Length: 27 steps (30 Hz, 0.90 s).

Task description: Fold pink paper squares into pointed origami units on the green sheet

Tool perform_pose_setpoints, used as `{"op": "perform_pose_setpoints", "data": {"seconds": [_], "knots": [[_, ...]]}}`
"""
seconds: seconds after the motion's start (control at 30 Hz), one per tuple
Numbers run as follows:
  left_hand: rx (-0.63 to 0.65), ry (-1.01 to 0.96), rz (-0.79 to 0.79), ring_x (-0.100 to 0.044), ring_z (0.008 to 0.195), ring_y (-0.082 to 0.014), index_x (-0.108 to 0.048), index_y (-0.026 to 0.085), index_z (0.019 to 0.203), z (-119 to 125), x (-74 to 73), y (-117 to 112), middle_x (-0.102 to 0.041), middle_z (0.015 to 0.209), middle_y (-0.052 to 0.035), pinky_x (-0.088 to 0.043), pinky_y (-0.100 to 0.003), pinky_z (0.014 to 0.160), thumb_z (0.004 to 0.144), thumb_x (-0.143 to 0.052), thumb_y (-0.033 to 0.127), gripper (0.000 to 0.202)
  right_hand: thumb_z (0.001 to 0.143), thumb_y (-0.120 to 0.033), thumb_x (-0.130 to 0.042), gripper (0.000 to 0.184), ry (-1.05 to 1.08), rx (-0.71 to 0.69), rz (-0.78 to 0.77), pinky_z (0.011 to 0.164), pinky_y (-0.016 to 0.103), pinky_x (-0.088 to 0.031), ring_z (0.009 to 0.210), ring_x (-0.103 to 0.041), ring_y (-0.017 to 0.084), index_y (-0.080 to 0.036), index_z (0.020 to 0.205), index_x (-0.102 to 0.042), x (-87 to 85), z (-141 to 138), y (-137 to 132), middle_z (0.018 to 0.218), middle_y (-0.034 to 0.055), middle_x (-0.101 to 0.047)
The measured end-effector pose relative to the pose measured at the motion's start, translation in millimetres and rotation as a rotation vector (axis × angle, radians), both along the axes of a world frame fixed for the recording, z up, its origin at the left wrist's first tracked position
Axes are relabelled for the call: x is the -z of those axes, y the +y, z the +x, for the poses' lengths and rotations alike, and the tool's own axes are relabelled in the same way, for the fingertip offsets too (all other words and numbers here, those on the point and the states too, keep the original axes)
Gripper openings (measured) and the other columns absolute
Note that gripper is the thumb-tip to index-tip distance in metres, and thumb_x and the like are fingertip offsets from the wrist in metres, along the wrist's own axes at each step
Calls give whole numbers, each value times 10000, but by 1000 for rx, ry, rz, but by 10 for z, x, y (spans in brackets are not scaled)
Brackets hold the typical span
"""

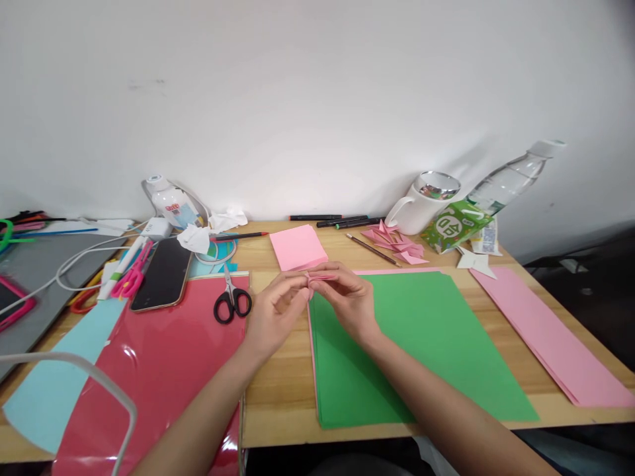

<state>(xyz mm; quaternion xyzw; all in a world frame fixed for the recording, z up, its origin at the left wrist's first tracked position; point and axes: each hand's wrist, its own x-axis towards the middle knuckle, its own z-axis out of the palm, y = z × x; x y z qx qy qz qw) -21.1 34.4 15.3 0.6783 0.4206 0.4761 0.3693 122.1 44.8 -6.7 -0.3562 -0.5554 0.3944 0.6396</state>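
Between my fingertips is a small folded piece of pink paper (325, 277), mostly hidden by the fingers. My left hand (275, 307) pinches its left end with thumb and forefinger. From the other side my right hand (350, 297) grips it, the two hands almost touching. Just beyond them lies a stack of pink paper squares (299, 246). Under and right of my right hand rests a stack of green paper sheets (421, 350), with pink edges showing beneath. Black-handled scissors (232, 299) lie left of my left hand.
Pink folded paper pieces (395, 242), a pencil (373, 250) and markers (342, 221) lie at the back. A white mug (419, 208), green packet (454, 226) and water bottle (516, 175) stand behind right. Left are a phone (163, 274), red folder (169, 357) and cables. Pink strips (550, 340) lie far right.
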Motion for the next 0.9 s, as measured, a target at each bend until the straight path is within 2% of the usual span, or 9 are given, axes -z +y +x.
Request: {"op": "perform_pose_setpoints", "data": {"seconds": [0.13, 0.2, 0.43, 0.7, 0.9], "knots": [[-41, 190, 258, -622, 883, -159, -624, 178, 947, 3, 75, -12, -649, 962, -62, -507, -278, 779, 816, -556, 116, 160, 759, -214, -720, 101, -53, -3, 34, 775, 332, -523, 822, -652, 182, -286, 822, -749, 4, 1, 0, 848, 26, -711], [-85, 216, 312, -621, 860, -144, -611, 183, 949, 5, 112, -20, -654, 950, -53, -508, -265, 760, 829, -538, 98, 164, 760, -204, -720, 124, -73, -3, 58, 778, 335, -521, 836, -654, 186, -289, 845, -748, 3, -7, -5, 856, 29, -713], [-180, 162, 263, -616, 795, -129, -623, 198, 936, 23, 127, -45, -665, 910, -27, -510, -249, 710, 818, -585, 108, 153, 754, -197, -725, 162, -39, -19, 33, 807, 354, -522, 871, -652, 192, -284, 890, -732, 26, -20, -25, 922, 34, -713], [-171, 133, 291, -597, 877, -135, -641, 212, 939, 12, 82, -59, -625, 934, -32, -504, -248, 735, 829, -588, 103, 164, 751, -213, -728, 128, -18, -46, 13, 801, 328, -526, 848, -657, 175, -258, 870, -720, -26, -8, -37, 876, 21, -717], [-108, 68, 326, -616, 909, -144, -658, 229, 979, 8, 72, -54, -662, 953, -29, -502, -280, 817, 833, -582, 94, 213, 758, -220, -723, 142, 2, -55, 26, 818, 356, -525, 870, -664, 191, -269, 891, -727, -16, 1, -32, 903, 29, -724]]}}
